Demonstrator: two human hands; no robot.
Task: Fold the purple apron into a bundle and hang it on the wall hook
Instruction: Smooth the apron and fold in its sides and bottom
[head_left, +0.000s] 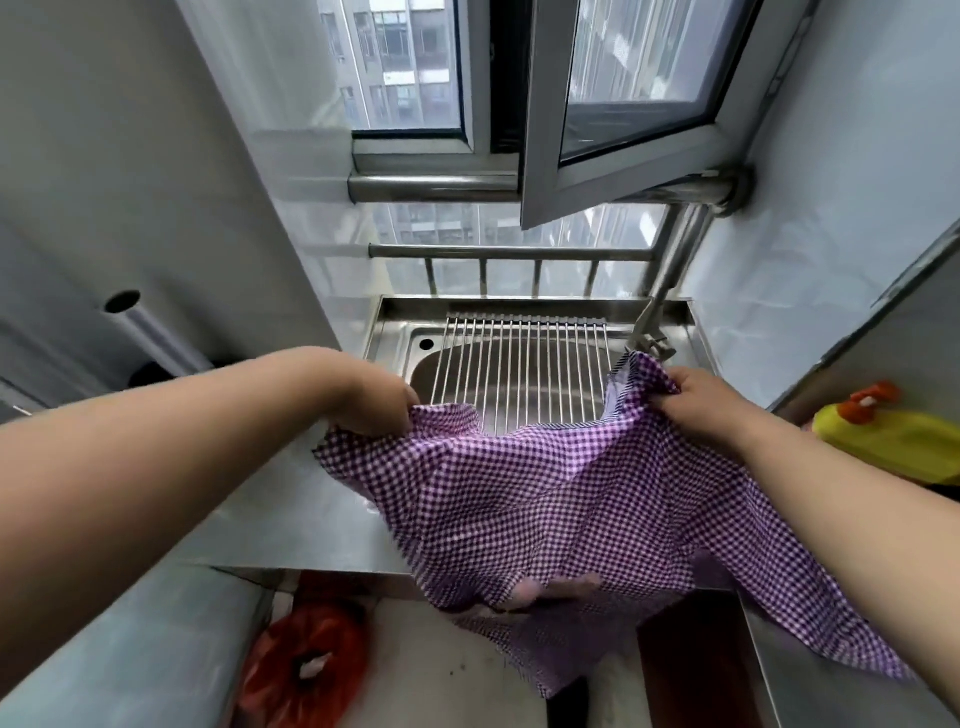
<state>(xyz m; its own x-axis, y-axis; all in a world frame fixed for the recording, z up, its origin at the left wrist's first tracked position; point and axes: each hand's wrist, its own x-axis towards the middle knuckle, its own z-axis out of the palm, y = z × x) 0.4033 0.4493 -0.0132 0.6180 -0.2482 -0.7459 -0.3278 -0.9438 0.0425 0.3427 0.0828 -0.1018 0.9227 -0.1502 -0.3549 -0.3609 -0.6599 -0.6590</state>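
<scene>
Head view: purple apron (561, 499) spread over the worktop (291, 514) edge before the sink (447, 374). Left hand (371, 402) gripping its ten o'clock corner, right hand (698, 402) its two o'clock corner; long axis nine-to-three. Hook unseen.

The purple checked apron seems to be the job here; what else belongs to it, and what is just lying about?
In the job: purple checked apron, left hand, right hand, each gripping an edge.

Lying about: sink, wire rack, yellow bottle, red bag.
</scene>
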